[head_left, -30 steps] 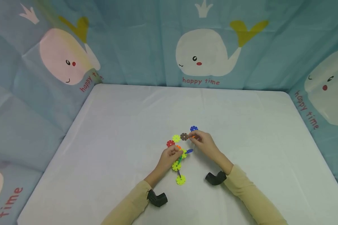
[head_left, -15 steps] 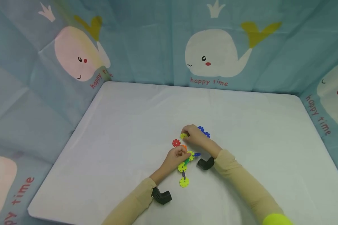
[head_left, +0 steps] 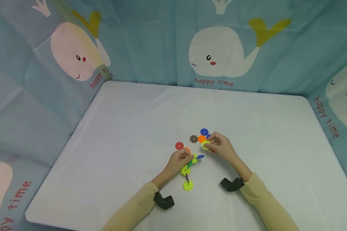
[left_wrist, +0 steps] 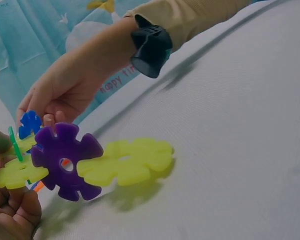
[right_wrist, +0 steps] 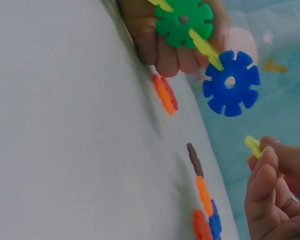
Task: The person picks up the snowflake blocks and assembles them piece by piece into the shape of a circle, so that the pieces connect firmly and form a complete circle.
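Note:
The left hand (head_left: pixel 178 161) pinches a chain of notched plastic discs. In the left wrist view the chain shows a purple disc (left_wrist: pixel 66 161) slotted between yellow ones, the outer yellow disc (left_wrist: pixel 140 159) lying flat-on, with a green and a blue disc (left_wrist: pixel 30 124) beyond. The right wrist view shows the green disc (right_wrist: pixel 176 26) and the chain's blue disc (right_wrist: pixel 231 84) at its end. Between thumb and fingers, the right hand (head_left: pixel 222 147) holds a single yellow disc (head_left: pixel 206 145), to the right of the chain and apart from it.
Loose discs lie behind the hands on the white table (head_left: pixel 133 128): red (head_left: pixel 179 145), brown (head_left: pixel 193 139), orange (head_left: pixel 201 138) and blue (head_left: pixel 204 132). Black wrist-worn devices (head_left: pixel 232 184) hang by both sleeves. A curtain with whale prints (head_left: pixel 217 51) stands behind the table.
The right hand went left to the loose yellow disc, picked it up and brought it back right, uncovering the brown and orange discs. The left hand keeps its hold on the chain.

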`<state>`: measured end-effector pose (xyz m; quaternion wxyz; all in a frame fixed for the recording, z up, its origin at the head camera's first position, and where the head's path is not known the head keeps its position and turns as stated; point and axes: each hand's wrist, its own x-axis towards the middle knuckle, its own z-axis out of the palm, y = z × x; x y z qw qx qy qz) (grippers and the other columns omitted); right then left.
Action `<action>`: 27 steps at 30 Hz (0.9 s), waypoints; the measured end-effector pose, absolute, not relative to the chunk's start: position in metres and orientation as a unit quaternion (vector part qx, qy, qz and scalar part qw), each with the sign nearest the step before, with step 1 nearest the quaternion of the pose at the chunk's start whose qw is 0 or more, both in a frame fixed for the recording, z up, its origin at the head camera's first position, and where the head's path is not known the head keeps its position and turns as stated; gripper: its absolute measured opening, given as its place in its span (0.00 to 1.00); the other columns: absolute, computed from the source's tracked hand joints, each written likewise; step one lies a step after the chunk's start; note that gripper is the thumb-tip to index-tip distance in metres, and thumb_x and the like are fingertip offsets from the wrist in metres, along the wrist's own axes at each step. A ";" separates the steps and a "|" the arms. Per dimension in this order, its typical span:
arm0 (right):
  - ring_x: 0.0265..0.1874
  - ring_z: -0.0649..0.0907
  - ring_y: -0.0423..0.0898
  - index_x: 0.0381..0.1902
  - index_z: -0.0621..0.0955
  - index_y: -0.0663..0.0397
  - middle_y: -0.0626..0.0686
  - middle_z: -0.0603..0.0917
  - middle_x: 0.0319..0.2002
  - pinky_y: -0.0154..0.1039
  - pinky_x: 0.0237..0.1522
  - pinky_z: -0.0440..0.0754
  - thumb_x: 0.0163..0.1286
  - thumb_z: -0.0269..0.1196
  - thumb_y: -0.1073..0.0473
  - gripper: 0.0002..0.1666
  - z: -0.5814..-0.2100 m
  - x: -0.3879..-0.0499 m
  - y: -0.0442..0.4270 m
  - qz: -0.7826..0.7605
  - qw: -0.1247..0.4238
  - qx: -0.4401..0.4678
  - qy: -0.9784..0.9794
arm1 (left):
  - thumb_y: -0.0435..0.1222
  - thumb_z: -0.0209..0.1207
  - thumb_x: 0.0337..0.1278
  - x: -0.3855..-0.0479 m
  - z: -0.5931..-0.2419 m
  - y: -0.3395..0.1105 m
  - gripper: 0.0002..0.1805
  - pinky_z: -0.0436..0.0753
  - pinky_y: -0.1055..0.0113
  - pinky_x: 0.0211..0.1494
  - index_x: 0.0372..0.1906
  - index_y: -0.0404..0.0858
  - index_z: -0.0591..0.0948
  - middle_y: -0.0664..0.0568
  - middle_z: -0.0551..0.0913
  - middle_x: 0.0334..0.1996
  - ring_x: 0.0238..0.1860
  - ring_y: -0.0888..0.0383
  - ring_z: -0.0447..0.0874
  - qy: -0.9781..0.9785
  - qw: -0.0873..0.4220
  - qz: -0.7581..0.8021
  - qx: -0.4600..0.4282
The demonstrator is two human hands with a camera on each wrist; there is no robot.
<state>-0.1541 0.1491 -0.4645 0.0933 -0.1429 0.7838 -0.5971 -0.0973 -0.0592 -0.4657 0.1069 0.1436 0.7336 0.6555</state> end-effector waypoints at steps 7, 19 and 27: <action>0.17 0.78 0.49 0.36 0.72 0.71 0.58 0.78 0.23 0.39 0.20 0.77 0.59 0.61 0.69 0.10 -0.483 -0.141 0.153 -0.660 0.107 -0.149 0.729 | 0.30 0.49 0.63 -0.099 -0.468 -0.057 0.09 0.64 0.74 0.24 0.29 0.28 0.69 0.50 0.67 0.18 0.20 0.60 0.62 0.720 0.117 0.666 0.157; 0.17 0.75 0.43 0.38 0.72 0.74 0.55 0.77 0.24 0.34 0.22 0.76 0.61 0.58 0.69 0.11 -0.489 -0.131 0.158 -0.719 0.111 -0.118 0.676 | 0.30 0.48 0.63 -0.098 -0.466 -0.059 0.09 0.63 0.73 0.25 0.29 0.28 0.68 0.48 0.66 0.19 0.20 0.63 0.61 0.727 0.116 0.655 0.172; 0.18 0.76 0.42 0.37 0.69 0.79 0.54 0.77 0.23 0.33 0.23 0.76 0.61 0.57 0.72 0.12 -0.493 -0.131 0.156 -0.737 0.123 -0.127 0.652 | 0.30 0.48 0.63 -0.098 -0.466 -0.059 0.08 0.63 0.73 0.26 0.29 0.29 0.69 0.45 0.67 0.20 0.21 0.63 0.61 0.740 0.116 0.641 0.168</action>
